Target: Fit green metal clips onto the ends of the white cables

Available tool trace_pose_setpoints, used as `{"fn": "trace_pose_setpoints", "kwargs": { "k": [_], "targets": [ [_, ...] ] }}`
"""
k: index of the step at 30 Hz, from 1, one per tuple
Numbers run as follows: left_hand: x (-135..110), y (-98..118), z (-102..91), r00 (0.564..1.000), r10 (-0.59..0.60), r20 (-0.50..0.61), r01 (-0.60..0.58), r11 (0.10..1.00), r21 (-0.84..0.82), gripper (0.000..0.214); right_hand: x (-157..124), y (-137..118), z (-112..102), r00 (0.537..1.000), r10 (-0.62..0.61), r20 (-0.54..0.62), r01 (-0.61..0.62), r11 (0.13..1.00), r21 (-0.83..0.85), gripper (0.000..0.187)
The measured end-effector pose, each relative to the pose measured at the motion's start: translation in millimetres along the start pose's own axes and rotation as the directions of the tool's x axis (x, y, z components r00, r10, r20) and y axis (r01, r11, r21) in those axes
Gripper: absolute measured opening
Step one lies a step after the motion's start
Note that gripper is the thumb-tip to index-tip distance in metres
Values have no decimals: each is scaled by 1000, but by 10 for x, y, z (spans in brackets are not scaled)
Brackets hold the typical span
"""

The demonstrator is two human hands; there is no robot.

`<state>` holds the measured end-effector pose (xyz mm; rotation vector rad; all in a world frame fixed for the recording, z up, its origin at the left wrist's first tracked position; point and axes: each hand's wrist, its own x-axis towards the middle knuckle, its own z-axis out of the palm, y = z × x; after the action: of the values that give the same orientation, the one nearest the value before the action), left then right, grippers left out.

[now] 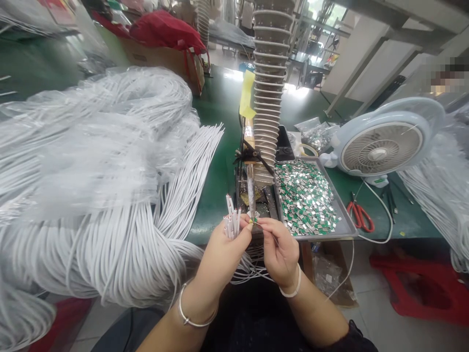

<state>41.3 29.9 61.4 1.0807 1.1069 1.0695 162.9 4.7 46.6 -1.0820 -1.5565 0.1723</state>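
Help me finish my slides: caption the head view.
Left hand holding slim white cables, right hand beside it, at an upright silver-barrelled soldering iron near a flat grey tray.

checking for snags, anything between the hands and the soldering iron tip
Nothing visible: the fingertips of the left hand and right hand are near the tip of the soldering iron. The ribbed hose hangs beside it.

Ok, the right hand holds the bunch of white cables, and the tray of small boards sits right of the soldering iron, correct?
Not quite: the head view shows the bunch of white cables in the left hand, not the right hand. The tray is right of the soldering iron.
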Motion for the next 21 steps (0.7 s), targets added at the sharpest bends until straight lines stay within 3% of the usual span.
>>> {"fn": "trace_pose_setpoints", "kwargs": {
  "k": [21],
  "targets": [
    [-14, -44, -22, 999, 10, 36, -9, 999, -38, 13, -25, 3, 8, 999, -21, 34, 21, 1000, 7, 27]
  ]
}}
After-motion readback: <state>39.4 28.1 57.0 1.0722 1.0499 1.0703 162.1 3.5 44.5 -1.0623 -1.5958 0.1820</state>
